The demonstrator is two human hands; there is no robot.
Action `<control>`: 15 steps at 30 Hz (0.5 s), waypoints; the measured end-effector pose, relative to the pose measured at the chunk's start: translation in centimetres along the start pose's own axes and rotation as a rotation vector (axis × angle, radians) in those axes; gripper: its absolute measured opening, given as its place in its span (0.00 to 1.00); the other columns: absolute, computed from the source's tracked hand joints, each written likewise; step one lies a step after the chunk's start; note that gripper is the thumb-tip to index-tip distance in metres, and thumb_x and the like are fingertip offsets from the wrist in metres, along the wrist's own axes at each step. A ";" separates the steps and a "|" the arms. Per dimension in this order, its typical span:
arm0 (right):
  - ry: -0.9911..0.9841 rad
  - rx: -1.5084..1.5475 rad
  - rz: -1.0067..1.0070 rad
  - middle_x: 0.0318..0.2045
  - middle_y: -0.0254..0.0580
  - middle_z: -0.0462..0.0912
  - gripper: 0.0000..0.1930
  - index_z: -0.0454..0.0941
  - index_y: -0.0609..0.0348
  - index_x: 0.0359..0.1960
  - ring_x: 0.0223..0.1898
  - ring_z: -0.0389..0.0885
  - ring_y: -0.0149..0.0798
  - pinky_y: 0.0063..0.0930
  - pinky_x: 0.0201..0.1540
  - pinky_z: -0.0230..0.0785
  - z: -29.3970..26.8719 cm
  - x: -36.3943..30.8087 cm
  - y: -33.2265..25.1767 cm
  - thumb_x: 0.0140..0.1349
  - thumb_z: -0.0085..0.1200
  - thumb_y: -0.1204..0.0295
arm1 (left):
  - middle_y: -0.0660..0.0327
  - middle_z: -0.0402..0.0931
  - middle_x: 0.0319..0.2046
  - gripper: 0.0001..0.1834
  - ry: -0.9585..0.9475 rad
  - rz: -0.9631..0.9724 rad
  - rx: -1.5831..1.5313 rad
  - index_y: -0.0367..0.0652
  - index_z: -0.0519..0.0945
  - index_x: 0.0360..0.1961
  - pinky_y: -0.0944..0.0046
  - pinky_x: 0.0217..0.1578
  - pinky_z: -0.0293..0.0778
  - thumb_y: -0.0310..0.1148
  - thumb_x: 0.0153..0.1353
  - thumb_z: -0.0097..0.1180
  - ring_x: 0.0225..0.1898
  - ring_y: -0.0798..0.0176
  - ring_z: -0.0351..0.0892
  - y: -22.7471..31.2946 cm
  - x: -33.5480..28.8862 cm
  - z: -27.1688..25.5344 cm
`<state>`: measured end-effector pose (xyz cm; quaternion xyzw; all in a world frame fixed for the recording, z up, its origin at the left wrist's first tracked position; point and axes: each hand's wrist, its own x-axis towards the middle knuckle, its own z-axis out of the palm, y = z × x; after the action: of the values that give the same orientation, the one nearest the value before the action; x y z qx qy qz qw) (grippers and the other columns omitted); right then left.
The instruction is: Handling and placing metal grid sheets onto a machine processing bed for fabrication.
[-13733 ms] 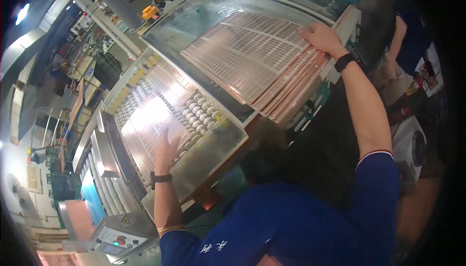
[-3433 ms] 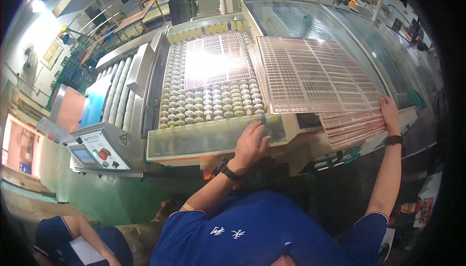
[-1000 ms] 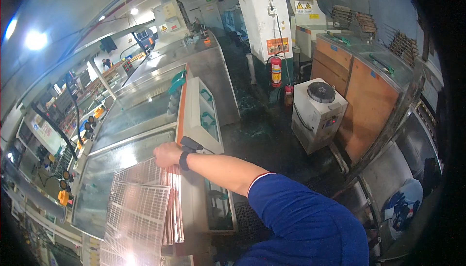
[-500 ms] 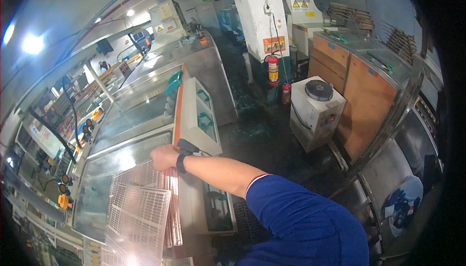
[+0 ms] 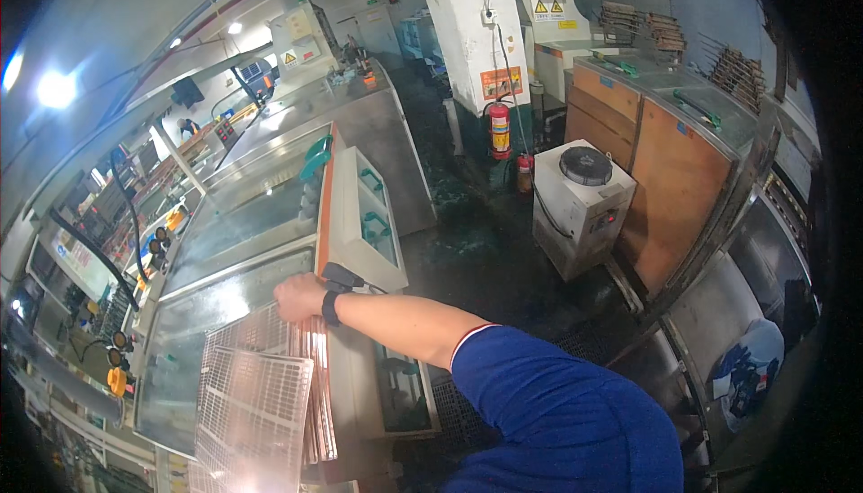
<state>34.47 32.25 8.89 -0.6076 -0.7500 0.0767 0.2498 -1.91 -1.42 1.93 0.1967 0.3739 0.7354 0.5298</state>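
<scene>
My right hand is closed over the top edge of a bundle of thin copper-coloured panels, fingers curled toward the far side. The panels stand on edge, close together, over the machine's glass-like top. In front of them leans a translucent panel with a fine grid pattern, its lower part washed out by glare. A black band circles my right wrist, and a dark grey block sits next to it. How many panels the fingers grip is hidden. My left hand is out of view.
Green handles sit on the machine's lids and side. To the right stand a white box unit with a round black top, a red fire extinguisher and a wooden-sided bench. Gauges and an orange knob line the left.
The view has shifted slightly. My right hand keeps its grip at the panels' top edge, and the panels stand nearly as before.
</scene>
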 end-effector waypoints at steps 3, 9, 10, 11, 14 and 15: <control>-0.056 0.002 0.013 0.41 0.58 0.86 0.18 0.85 0.63 0.40 0.45 0.86 0.57 0.51 0.46 0.77 -1.1 -0.4 -0.5 0.57 0.49 0.65 | 0.46 0.78 0.52 0.21 0.015 0.323 0.773 0.28 0.73 0.58 0.56 0.53 0.80 0.31 0.69 0.56 0.53 0.52 0.78 0.2 -0.5 -1.4; -0.122 0.002 0.026 0.44 0.57 0.86 0.18 0.84 0.63 0.43 0.47 0.85 0.56 0.51 0.47 0.75 -1.9 -0.7 -1.0 0.55 0.48 0.68 | 0.44 0.79 0.50 0.21 0.115 0.044 0.209 0.27 0.74 0.56 0.56 0.52 0.80 0.31 0.68 0.57 0.53 0.50 0.78 0.7 0.2 -3.0; -0.119 -0.008 0.023 0.44 0.57 0.86 0.18 0.84 0.63 0.43 0.47 0.86 0.56 0.51 0.47 0.74 -2.0 -0.7 -1.2 0.55 0.48 0.68 | 0.44 0.80 0.49 0.20 0.090 0.020 0.051 0.26 0.74 0.55 0.56 0.52 0.81 0.30 0.68 0.57 0.51 0.49 0.79 0.0 1.1 -3.8; -0.123 -0.014 0.025 0.44 0.57 0.86 0.18 0.84 0.63 0.43 0.47 0.86 0.56 0.51 0.47 0.74 -2.1 -0.8 -1.5 0.55 0.48 0.68 | 0.43 0.80 0.47 0.19 0.064 -0.002 -0.107 0.25 0.75 0.54 0.56 0.51 0.82 0.29 0.67 0.57 0.49 0.49 0.81 -0.3 1.7 -4.7; -0.020 0.003 0.018 0.36 0.58 0.87 0.17 0.86 0.62 0.36 0.41 0.87 0.57 0.51 0.43 0.78 -1.2 -0.7 -0.4 0.59 0.50 0.62 | 0.44 0.82 0.43 0.16 0.098 0.009 -0.066 0.25 0.76 0.50 0.56 0.48 0.84 0.27 0.66 0.57 0.44 0.49 0.83 0.0 0.6 -0.8; -0.034 0.015 0.021 0.36 0.58 0.87 0.17 0.86 0.62 0.36 0.41 0.87 0.57 0.52 0.43 0.78 -1.6 -1.1 -0.7 0.59 0.50 0.62 | 0.44 0.82 0.43 0.16 0.100 0.011 -0.067 0.25 0.76 0.50 0.56 0.48 0.84 0.27 0.66 0.57 0.44 0.49 0.83 0.0 0.6 -1.1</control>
<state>34.77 30.77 10.30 -0.6121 -0.7472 0.0953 0.2407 -2.86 -1.23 1.18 0.1438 0.3740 0.7593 0.5127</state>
